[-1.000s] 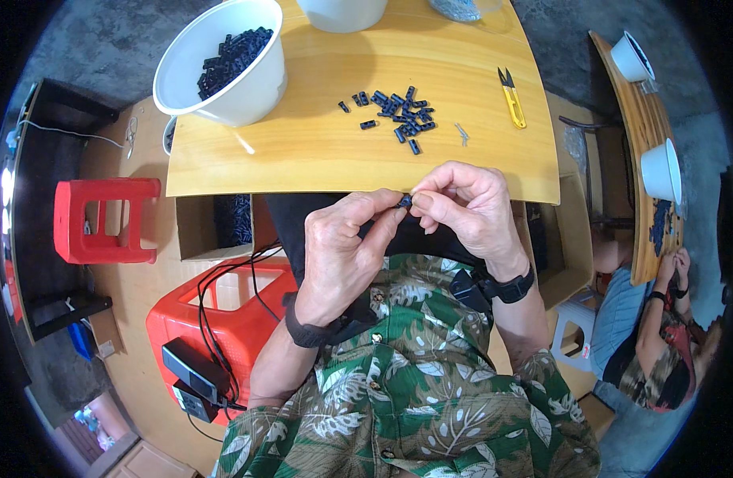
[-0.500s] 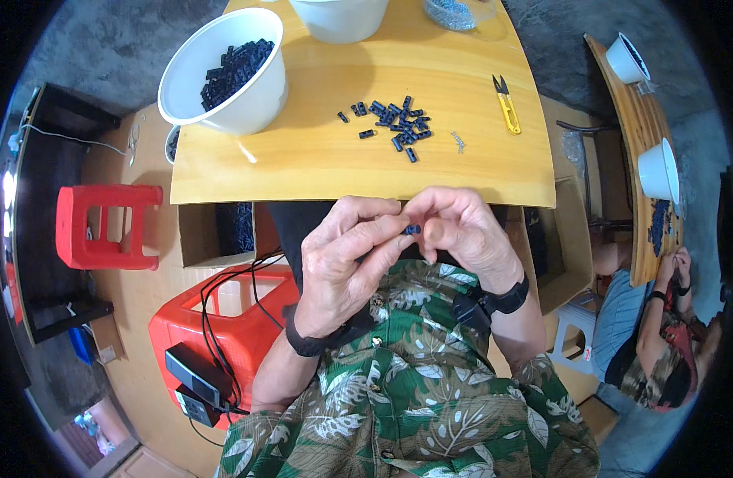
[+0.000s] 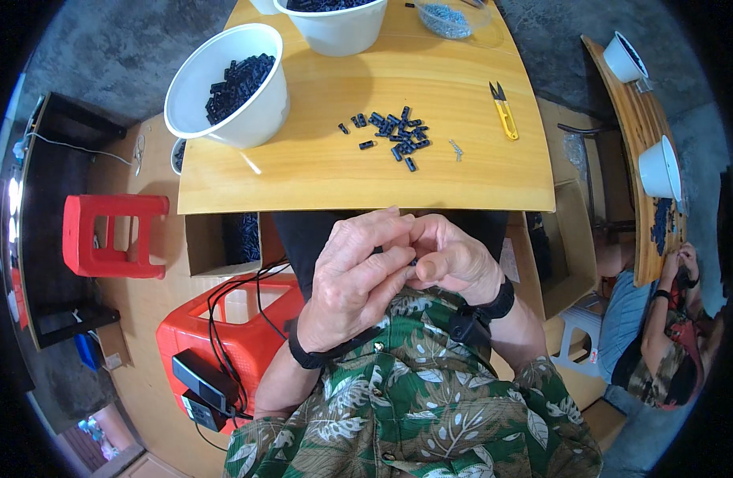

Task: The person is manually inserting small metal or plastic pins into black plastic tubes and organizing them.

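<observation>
My left hand (image 3: 357,267) and my right hand (image 3: 455,259) meet in front of my chest, just off the table's near edge. Their thumbs and fingers pinch a small black plastic part (image 3: 414,261), mostly hidden by the fingertips. Beyond them, a loose pile of similar black plastic parts (image 3: 400,135) lies on the yellow wooden table (image 3: 318,179). Right of the pile are a few tiny silvery pieces (image 3: 456,150), too small to name. Yellow-handled thread snips (image 3: 505,115) rest farther right, blades pointing away.
A white bucket (image 3: 179,99) of black parts stands at the table's left, another white bucket (image 3: 338,36) behind it. A clear bowl (image 3: 446,20) holds small bluish pieces. Cables cross a red stool (image 3: 179,327) at left. Cardboard boxes (image 3: 577,247) sit below the table. At right, another person works at a bench.
The fingers of both hands have closed further around the black part, which shows less now. The whole view has shifted slightly, so the table sits lower in it.
</observation>
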Motion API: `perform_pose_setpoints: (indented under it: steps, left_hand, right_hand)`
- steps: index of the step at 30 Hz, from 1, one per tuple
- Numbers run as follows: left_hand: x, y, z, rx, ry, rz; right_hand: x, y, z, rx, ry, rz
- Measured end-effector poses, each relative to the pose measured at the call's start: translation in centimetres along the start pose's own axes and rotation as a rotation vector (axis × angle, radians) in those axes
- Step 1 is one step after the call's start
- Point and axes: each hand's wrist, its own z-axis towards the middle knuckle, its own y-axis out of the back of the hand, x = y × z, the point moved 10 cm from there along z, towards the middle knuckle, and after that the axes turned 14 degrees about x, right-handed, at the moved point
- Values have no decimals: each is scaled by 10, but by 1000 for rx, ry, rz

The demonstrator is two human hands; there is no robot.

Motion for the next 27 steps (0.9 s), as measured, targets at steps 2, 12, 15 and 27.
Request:
perform_pose_setpoints:
  steps: [2, 12, 15, 27]
  left_hand:
    - [-3, 0, 1, 28, 1, 6]
    - [-14, 2, 2, 8, -58, 22]
    - [-14, 3, 1, 0, -74, 10]
    - [65, 29, -65, -251, 567, -273]
  right_hand:
    - [0, -5, 1, -10, -10, 9]
    - [-13, -8, 2, -28, 47, 186]
    - [-10, -13, 4, -43, 54, 179]
    - [61, 22, -16, -545, 75, -734]
